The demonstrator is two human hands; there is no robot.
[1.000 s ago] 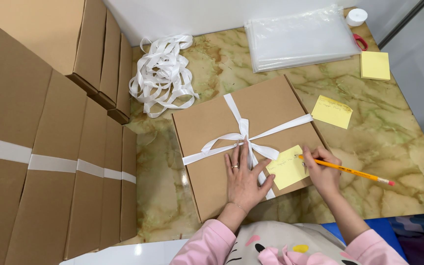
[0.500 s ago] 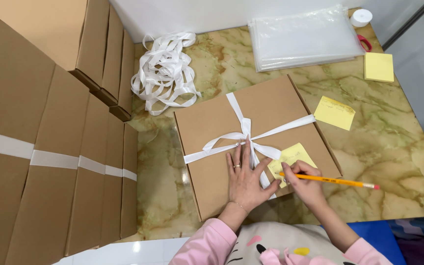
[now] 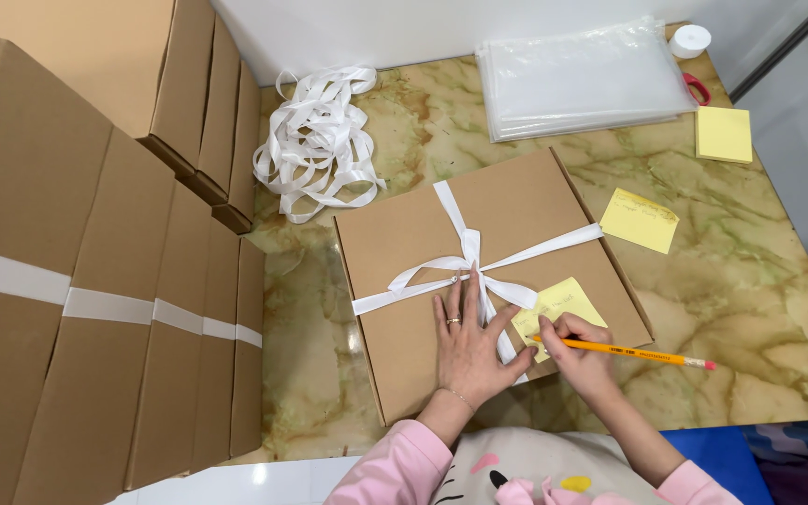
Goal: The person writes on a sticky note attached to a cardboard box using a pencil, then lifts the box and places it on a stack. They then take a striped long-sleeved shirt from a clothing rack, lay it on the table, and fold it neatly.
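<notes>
The right hand [image 3: 580,353] pinches a yellow pencil [image 3: 624,352], tip on the yellow sticky note [image 3: 561,309] stuck to the flat brown cardboard box [image 3: 488,271]; the left hand [image 3: 471,346] lies open, fingers spread, pressing the box lid beside the white ribbon bow [image 3: 468,269]. The note looks thin, light and floppy, likely to shift unless held flat by an edge. Its writing is too small to make out, and the right hand hides its lower corner.
</notes>
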